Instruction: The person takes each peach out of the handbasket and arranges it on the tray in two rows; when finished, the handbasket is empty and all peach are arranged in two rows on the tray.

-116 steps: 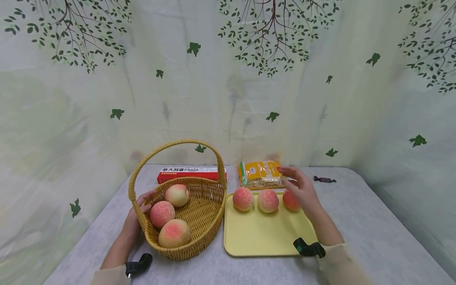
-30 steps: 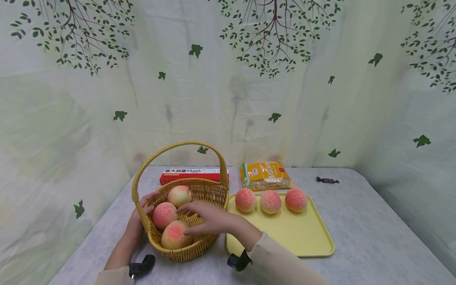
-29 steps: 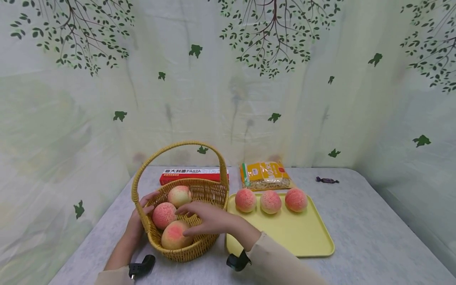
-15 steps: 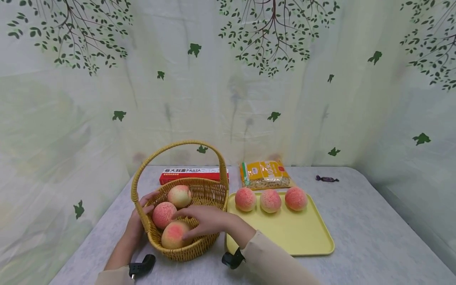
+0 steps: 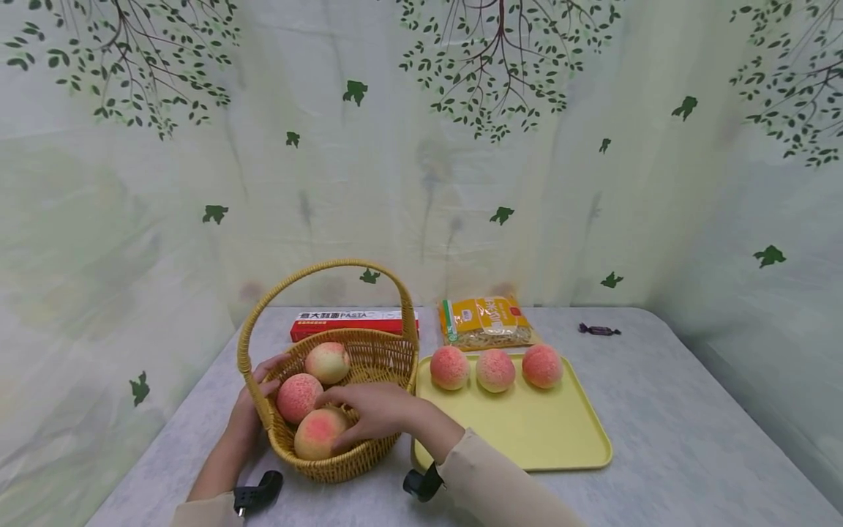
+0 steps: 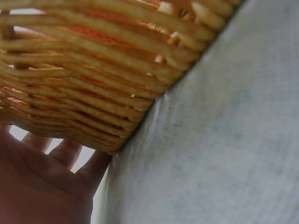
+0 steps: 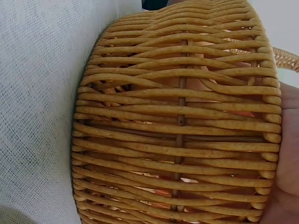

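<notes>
A wicker basket [image 5: 378, 366] with a tall arched handle stands on the table, holding three peaches. At its left side my left hand [image 5: 249, 406] grips the rim; in the left wrist view that hand's fingers [image 6: 65, 151] lie against the outer weave. Over the basket's front wall reaches my right hand [image 5: 378, 410], thumb and fingers around the front peach [image 5: 317, 435]. Behind that one lie a pinker peach [image 5: 299, 397] and a paler peach [image 5: 327, 362]. In the right wrist view the basket wall [image 7: 182, 121] hides most of the right hand.
Right of the basket, a yellow tray [image 5: 514, 439] carries a row of three peaches [image 5: 496, 370] along its back edge. Behind stand a red PASTA box [image 5: 356, 322] and an orange food bag [image 5: 489, 322]. A wrapped candy [image 5: 599, 330] lies at the back right.
My right hand has left the rightmost peach on the tray and moved left into the basket. Its thumb and fingers have come in around the front peach. The left hand stays at the rim.
</notes>
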The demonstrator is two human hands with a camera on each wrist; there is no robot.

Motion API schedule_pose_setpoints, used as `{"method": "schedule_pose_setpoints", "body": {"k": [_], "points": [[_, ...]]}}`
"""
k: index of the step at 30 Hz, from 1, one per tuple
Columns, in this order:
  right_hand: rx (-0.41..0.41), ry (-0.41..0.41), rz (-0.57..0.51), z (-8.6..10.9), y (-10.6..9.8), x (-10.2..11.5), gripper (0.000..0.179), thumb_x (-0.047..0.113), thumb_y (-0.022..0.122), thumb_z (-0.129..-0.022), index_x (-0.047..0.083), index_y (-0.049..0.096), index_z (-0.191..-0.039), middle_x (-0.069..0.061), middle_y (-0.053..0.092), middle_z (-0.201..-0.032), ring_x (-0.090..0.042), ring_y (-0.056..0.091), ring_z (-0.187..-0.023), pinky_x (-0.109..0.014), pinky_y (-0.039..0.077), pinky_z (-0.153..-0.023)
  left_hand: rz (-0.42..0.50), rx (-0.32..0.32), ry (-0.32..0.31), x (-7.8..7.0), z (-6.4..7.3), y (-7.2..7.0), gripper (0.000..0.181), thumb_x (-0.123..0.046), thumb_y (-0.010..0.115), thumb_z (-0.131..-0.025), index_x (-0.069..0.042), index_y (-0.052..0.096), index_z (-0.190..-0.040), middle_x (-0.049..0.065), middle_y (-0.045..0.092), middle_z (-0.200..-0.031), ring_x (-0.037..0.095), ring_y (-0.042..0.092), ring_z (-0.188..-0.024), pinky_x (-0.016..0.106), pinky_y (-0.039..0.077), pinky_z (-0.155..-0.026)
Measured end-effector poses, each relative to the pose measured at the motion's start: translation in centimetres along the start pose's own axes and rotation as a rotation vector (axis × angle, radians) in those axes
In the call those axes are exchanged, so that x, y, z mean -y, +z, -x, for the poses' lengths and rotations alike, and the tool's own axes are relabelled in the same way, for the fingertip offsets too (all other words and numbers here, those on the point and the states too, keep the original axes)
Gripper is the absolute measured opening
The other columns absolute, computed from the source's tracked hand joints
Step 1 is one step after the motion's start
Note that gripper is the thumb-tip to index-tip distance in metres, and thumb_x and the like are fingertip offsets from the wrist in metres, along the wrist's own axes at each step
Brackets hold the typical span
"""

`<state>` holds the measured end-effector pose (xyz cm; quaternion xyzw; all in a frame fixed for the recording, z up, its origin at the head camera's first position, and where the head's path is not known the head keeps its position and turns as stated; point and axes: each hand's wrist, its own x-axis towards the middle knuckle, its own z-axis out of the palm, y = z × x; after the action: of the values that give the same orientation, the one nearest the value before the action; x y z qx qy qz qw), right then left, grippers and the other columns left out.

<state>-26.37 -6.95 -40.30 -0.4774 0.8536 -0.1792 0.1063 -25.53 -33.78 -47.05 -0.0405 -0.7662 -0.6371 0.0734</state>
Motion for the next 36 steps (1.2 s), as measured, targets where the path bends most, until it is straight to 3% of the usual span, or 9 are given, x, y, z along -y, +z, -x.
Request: {"method": "schedule_pose_setpoints", "body": {"k": [4,12,21,28,36], "points": [[-0.007,0.027,-0.019,0.12,0.1,0.01,0.056,0.055,0.071,-0.085,0.04,0.049,-0.134,0.021,0.06,-0.127,0.004,0.058,-0.103,-0.021,0.046,-0.084,-0.002,0.002,-0.002,0.03,-0.12,0.03,0.049,-0.023,0.034,-0.104,-0.011,0.036,-0.151,-0.015,0.044,-0.138,-0.004,0.045,-0.121,0.009,0.039,-0.093],[-0.028,0.084,-0.023,0.26,0.14,0.33,0.057,0.058,0.074,-0.082,0.039,0.048,-0.129,0.019,0.062,-0.128,0.0,0.061,-0.11,-0.024,0.047,-0.085,-0.009,0.002,-0.027,-0.07,-0.19,-0.09,0.05,-0.027,0.034,-0.104,-0.012,0.036,-0.151,-0.016,0.042,-0.14,-0.004,0.042,-0.123,0.008,0.037,-0.093],[-0.06,0.099,-0.017,0.26,0.48,0.27,0.056,0.059,0.075,-0.079,0.038,0.048,-0.122,0.022,0.062,-0.125,0.002,0.061,-0.103,-0.022,0.046,-0.079,-0.004,-0.007,-0.024,-0.04,-0.2,0.09,0.049,-0.023,0.033,-0.104,-0.01,0.035,-0.151,-0.004,0.039,-0.147,-0.004,0.041,-0.124,0.007,0.035,-0.094],[-0.081,0.108,0.013,0.29,0.53,0.28,0.057,0.059,0.076,-0.078,0.04,0.049,-0.124,0.024,0.061,-0.119,0.004,0.059,-0.095,-0.023,0.044,-0.073,-0.001,-0.002,-0.018,0.17,-0.23,-0.01,0.049,-0.025,0.033,-0.104,-0.011,0.036,-0.151,-0.013,0.043,-0.14,-0.005,0.044,-0.122,0.008,0.037,-0.093],[-0.134,0.111,0.013,0.42,0.77,0.15,0.056,0.059,0.07,-0.078,0.042,0.05,-0.127,0.024,0.062,-0.118,0.004,0.059,-0.093,-0.023,0.043,-0.071,0.001,-0.008,0.002,-0.11,-0.12,0.14,0.049,-0.022,0.033,-0.103,-0.008,0.036,-0.15,-0.014,0.044,-0.138,-0.006,0.043,-0.122,0.007,0.036,-0.093]]}}
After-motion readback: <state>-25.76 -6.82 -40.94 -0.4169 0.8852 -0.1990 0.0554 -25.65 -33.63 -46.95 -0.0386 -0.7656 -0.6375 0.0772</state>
